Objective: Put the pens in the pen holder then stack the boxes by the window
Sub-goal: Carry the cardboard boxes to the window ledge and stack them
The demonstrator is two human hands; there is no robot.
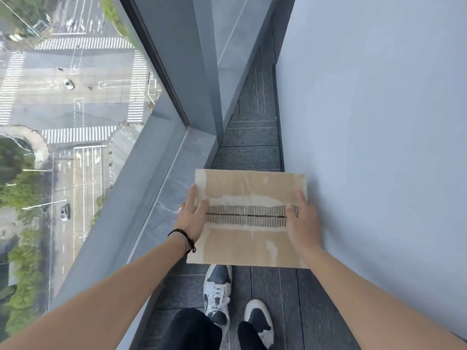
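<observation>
A brown cardboard box (pixel 249 238) with torn tape along its top seam is in the narrow strip between the window and a white wall. Only its top face shows, so I cannot tell whether it rests on another box or on the floor. My left hand (pixel 193 214) lies on its left edge, fingers spread over the top. At the right end of the seam, my right hand (pixel 302 221) presses on the top. Both hands touch the box. No pens or pen holder are in view.
A large window (pixel 75 122) with a grey stone sill (pixel 161 210) runs along the left, looking down on a street. A white wall (pixel 379 147) closes the right. Dark carpet (pixel 252 127) extends ahead. My shoes (pixel 217 294) stand just behind the box.
</observation>
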